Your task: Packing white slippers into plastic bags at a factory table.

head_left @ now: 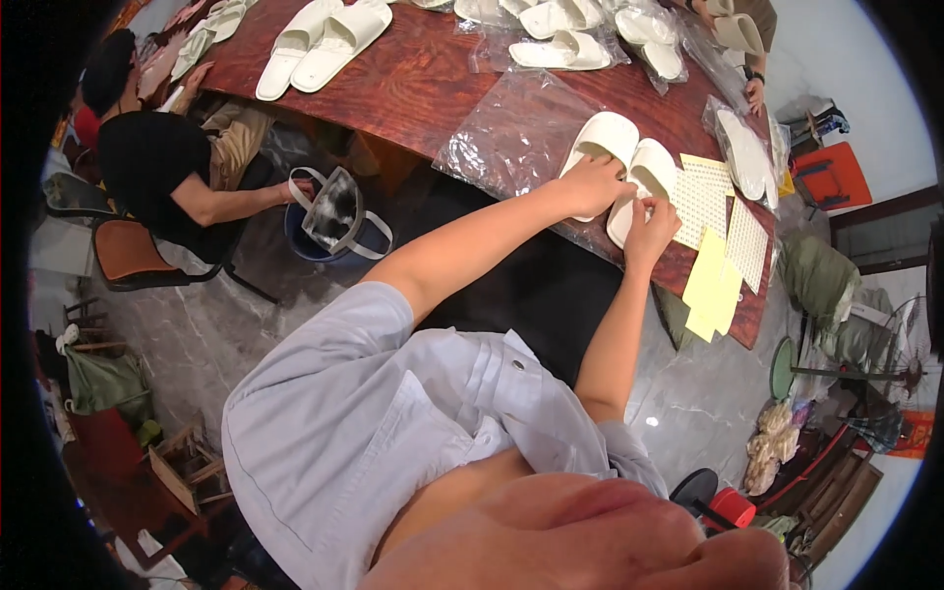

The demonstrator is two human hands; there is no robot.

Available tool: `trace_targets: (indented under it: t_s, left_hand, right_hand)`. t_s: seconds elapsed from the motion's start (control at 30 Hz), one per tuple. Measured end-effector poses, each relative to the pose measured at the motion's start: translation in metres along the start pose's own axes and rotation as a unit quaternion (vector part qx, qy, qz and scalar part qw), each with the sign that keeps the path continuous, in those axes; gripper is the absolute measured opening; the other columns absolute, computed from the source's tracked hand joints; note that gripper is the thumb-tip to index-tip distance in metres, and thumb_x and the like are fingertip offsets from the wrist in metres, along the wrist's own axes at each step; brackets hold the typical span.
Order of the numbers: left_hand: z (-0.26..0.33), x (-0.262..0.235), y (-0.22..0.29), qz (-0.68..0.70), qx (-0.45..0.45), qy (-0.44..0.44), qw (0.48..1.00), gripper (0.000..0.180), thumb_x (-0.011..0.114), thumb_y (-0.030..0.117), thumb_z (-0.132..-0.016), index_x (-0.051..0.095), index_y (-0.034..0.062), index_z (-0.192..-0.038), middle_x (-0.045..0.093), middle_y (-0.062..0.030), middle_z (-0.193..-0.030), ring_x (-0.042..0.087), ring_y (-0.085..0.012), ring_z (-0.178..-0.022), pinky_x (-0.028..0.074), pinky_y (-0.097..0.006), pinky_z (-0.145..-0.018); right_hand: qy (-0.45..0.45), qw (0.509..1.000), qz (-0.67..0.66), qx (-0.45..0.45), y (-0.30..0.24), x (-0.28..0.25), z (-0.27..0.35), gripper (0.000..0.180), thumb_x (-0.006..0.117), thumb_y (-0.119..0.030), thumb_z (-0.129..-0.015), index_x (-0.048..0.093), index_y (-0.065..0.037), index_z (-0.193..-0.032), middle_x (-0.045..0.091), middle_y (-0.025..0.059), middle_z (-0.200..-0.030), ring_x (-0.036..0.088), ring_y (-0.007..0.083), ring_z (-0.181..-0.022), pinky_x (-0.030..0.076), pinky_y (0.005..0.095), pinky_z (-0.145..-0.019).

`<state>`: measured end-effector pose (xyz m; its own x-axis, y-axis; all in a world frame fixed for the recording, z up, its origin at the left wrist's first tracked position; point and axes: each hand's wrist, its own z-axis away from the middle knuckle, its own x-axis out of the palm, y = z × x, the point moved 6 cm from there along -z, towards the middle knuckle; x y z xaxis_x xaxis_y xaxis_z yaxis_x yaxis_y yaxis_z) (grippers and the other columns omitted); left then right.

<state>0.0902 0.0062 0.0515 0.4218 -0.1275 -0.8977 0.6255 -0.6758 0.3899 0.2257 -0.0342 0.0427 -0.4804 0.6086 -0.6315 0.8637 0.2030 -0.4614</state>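
A pair of cream slippers lies side by side at the table's near edge, toes pointing away: the left slipper (604,135) and the right slipper (653,167). My left hand (595,187) rests over the left slipper's insole, its fingers bent and drawn together at the gap between the two. On the heel part of the right slipper is my right hand (657,226), thumb and fingertips pinched together. Whatever is between the fingers of either hand is too small or hidden to tell. Beneath and left of the pair spreads a clear plastic bag (506,123).
Sticker sheets (746,244) and yellow paper (710,285) lie right of the slippers. A bagged slipper (744,152) sits beyond them. More slippers (324,44) line the table's (413,93) far side. At left, a seated person (157,167) reaches to a blue bucket (313,241); another person's hand (754,93) shows at far right.
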Motion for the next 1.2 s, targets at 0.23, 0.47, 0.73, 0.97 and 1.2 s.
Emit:
trace_targets:
  t_s: [0.23,0.47,0.73,0.97,1.2]
  left_hand:
    - [-0.018,0.016,-0.012,-0.089,0.004,0.15,0.985,0.036,0.059,0.026,-0.087,0.064,0.0166,-0.121,0.053,-0.0202,-0.121,0.051,-0.0376,-0.115,0.036,-0.051,-0.097]
    - [-0.02,0.012,-0.01,-0.105,0.037,0.254,0.961,0.025,0.055,0.028,-0.09,0.065,0.0127,-0.107,0.054,-0.0197,-0.116,0.053,-0.0361,-0.109,0.034,-0.052,-0.096]
    - [-0.019,0.017,-0.016,-0.115,0.036,0.241,0.963,0.026,0.053,0.031,-0.093,0.067,0.0192,-0.112,0.056,-0.0178,-0.12,0.056,-0.0333,-0.11,0.034,-0.047,-0.098]
    - [-0.018,0.017,-0.013,-0.102,0.03,0.222,0.969,0.029,0.052,0.032,-0.093,0.066,0.0208,-0.117,0.054,-0.0187,-0.124,0.055,-0.0337,-0.113,0.033,-0.048,-0.101]
    - [-0.016,0.014,-0.011,-0.113,0.008,0.185,0.976,0.029,0.051,0.032,-0.093,0.064,0.021,-0.118,0.054,-0.0194,-0.122,0.054,-0.0344,-0.113,0.033,-0.048,-0.101]
  right_hand:
    - [-0.012,1.0,-0.007,0.003,-0.005,0.008,0.003,0.014,0.07,-0.01,-0.081,0.06,-0.003,-0.087,0.059,0.0127,-0.092,0.05,0.0355,-0.094,0.04,0.0458,-0.084]
    - [0.014,0.999,-0.032,0.017,0.01,0.006,-0.004,0.012,0.066,-0.01,-0.084,0.058,-0.001,-0.087,0.059,0.0161,-0.089,0.051,0.0363,-0.091,0.039,0.0462,-0.083]
    - [0.035,0.981,-0.126,0.145,0.024,0.005,0.002,0.012,0.066,-0.011,-0.085,0.065,-0.001,-0.091,0.062,0.0156,-0.089,0.054,0.0348,-0.09,0.041,0.0444,-0.086]
    - [0.025,0.999,-0.01,0.026,0.004,0.002,0.0,0.011,0.072,-0.01,-0.079,0.066,-0.004,-0.086,0.059,0.0165,-0.095,0.05,0.0363,-0.093,0.04,0.0446,-0.084]
    - [0.03,0.998,0.053,0.028,0.002,0.009,0.001,0.014,0.073,-0.012,-0.076,0.065,-0.004,-0.085,0.056,0.0161,-0.096,0.05,0.037,-0.093,0.042,0.0457,-0.083]
